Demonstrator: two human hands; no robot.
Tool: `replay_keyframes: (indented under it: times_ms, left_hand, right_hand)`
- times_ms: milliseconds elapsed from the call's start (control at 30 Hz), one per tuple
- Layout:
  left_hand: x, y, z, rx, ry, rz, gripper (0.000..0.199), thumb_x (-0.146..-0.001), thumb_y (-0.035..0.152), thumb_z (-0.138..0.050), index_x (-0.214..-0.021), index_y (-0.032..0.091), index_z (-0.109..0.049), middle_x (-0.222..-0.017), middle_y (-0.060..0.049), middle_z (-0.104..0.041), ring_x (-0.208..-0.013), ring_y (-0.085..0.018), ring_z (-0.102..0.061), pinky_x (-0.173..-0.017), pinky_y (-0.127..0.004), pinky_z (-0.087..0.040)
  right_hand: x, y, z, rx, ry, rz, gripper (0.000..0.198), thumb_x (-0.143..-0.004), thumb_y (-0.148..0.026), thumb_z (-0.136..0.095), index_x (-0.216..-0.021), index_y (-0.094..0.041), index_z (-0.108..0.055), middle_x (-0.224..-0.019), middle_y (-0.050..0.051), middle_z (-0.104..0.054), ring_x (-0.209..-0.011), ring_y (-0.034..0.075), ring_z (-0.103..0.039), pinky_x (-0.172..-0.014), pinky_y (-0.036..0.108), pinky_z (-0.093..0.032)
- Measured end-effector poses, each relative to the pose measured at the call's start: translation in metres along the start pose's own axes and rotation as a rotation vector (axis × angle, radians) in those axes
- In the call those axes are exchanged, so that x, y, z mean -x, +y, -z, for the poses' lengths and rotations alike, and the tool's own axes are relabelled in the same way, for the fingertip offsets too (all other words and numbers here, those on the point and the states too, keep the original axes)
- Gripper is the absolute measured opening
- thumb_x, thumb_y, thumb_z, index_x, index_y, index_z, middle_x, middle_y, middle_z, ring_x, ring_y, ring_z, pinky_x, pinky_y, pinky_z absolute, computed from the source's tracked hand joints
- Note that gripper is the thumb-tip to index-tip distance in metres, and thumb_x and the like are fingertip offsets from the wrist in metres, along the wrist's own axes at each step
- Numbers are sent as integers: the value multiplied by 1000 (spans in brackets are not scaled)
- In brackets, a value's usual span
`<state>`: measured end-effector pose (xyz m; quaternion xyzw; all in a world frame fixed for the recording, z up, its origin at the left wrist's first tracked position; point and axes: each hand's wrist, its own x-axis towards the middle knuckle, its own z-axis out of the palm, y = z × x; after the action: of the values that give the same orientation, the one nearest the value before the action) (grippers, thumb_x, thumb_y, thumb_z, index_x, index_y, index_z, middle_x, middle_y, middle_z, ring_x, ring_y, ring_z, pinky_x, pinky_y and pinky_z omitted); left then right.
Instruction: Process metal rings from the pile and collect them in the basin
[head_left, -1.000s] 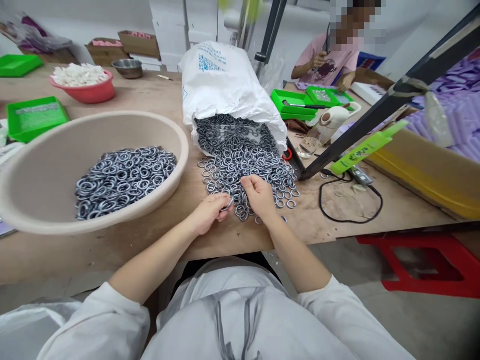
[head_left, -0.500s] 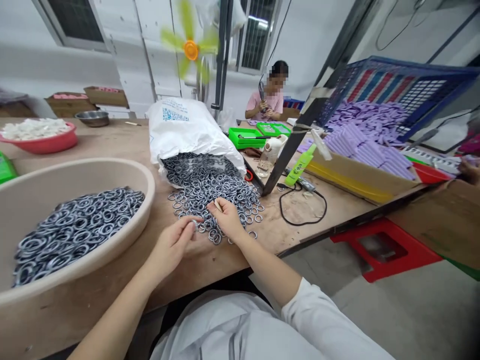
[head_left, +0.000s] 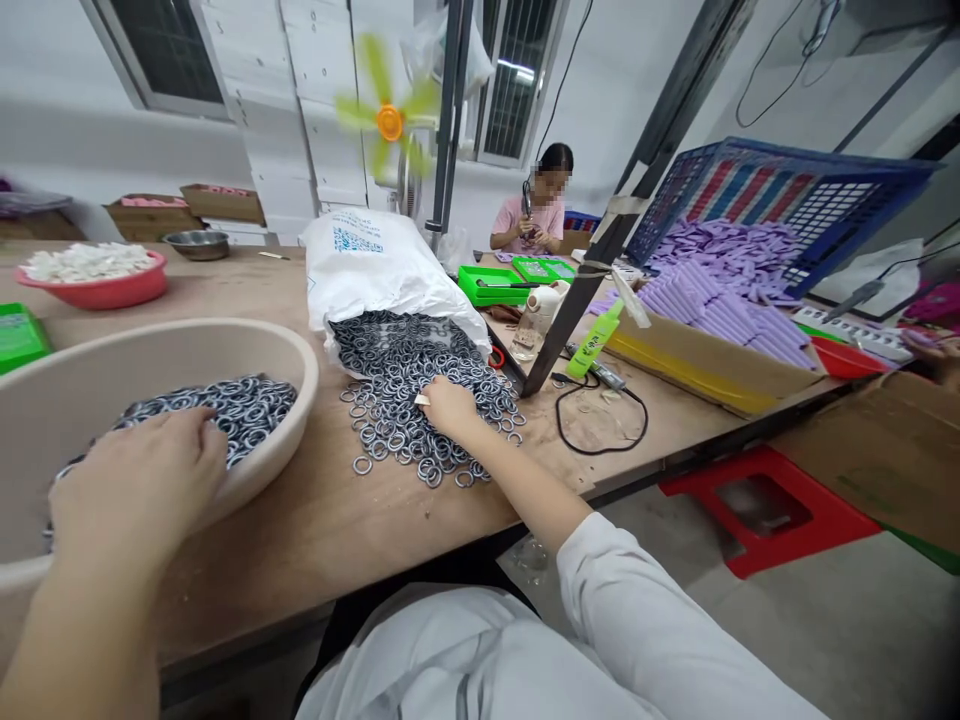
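My left hand is over the near side of a large beige tub, back of the hand up. Its fingertips are hidden, so what it holds, if anything, does not show. Dark grey rings fill the bottom of the tub. My right hand is at a heap of the same rings on the table, its fingers curled down. A small pale piece shows at those fingers; whether it is held or wrapped round a finger is unclear. The heap spills from the mouth of a white sack.
A slanted metal post rises right of the heap, near a green bottle and a looped black cable. A red bowl of white pieces stands behind the tub. A person sits across the table; purple rolls lie rightward.
My left hand has moved from beside the heap, where it pinched a ring, left to above the tub. My right hand has turned over and stays at the heap. The view has shifted slightly.
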<state>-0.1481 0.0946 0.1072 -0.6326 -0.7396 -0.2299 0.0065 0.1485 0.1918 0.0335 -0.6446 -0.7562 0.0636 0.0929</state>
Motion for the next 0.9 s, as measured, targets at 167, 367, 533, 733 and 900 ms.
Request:
replay_keyframes:
  times_ms: [167,367,533,733,900]
  left_hand:
    - [37,46,-25,222,98,-282,37,-89,46,-44,-101,23,-70,-105,-10,-75,-97,-31,-67,-85,-41,-48]
    - [38,80,-88,1055,-453,-31,48,-86,58,-51,-107,18,-66,-99,-10,-73,-77,-21,-67,-68,-31,-50]
    - [28,95,-114,1314,-480,47,48,-72,63,-70,-76,17,-59,-70,-1,-61,-58,-11,-53,-57,-24,-43]
    - [27,91,-128,1461,-491,94,51,-70,64,-73,-70,17,-54,-61,3,-53,-53,-8,-46,-51,-21,-38]
    - [28,86,-134,1617,-604,203,55,-66,64,-77,-87,15,-64,-64,2,-55,-57,-9,-49,-49,-20,-40]
  right_hand:
    - [-3,8,2,-82,61,3,21,-95,-25,-51,-98,-18,-71,-114,12,-63,-99,23,-65,-82,32,-47]
    - [38,-2,-6,-834,9,182,31,-96,-43,-49,-104,-17,-63,-84,1,-64,-69,11,-56,-62,22,-42]
    - [62,-20,-22,-1387,-96,159,46,-77,-64,-66,-84,-19,-58,-66,-6,-49,-52,7,-35,-50,21,-32]
    - [44,-27,-21,-1339,19,191,46,-70,-56,-78,-91,-19,-62,-82,-2,-60,-75,11,-53,-72,25,-46]
    - [38,-23,-27,-1337,-30,278,39,-71,-51,-79,-91,-19,-68,-84,0,-63,-76,13,-57,-74,28,-47]
